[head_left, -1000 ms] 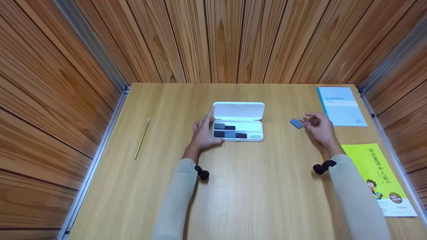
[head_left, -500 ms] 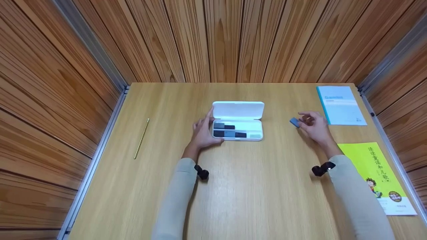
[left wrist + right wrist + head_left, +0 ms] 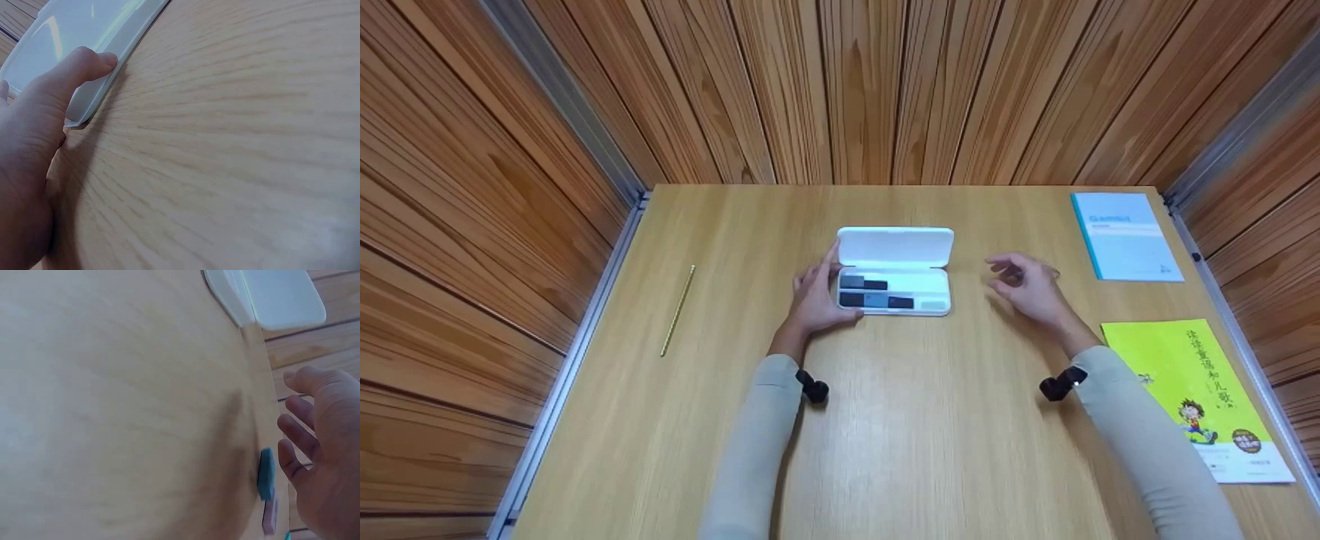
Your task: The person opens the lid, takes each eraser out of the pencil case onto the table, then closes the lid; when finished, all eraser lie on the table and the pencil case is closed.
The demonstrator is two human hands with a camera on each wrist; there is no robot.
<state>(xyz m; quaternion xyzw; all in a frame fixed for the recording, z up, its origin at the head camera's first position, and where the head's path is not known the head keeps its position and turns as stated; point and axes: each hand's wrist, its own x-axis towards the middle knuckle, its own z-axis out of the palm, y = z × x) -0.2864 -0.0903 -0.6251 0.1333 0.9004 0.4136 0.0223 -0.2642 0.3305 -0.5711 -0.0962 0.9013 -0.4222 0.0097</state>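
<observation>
A white pencil case (image 3: pixel 932 281) lies with its lid raised at the middle of the table. In it sit several small black and grey-blue blocks, plus a pale green one. My left hand (image 3: pixel 814 302) holds the case at its left end, thumb on the front edge (image 3: pixel 104 63) and a finger up along the lid. My right hand (image 3: pixel 1030 291) hovers to the right of the case, fingers loosely bent around nothing visible. In the right wrist view, a teal-blue block (image 3: pixel 266 473) and a pinkish one (image 3: pixel 270 513) show beside its fingers; the hand hides both in the head view.
A gold pencil (image 3: pixel 678 311) lies at the left of the wooden table (image 3: pixel 915 442). On the right are a pale blue booklet (image 3: pixel 1132 244) and, nearer, a yellow-green book (image 3: pixel 1166 364) partly under the right sleeve. Wood-panelled walls (image 3: pixel 862 97) enclose the table.
My right hand has moved left from beside the blue block, toward the case, and the block has gone from sight in the head view. The left hand and the case stay put.
</observation>
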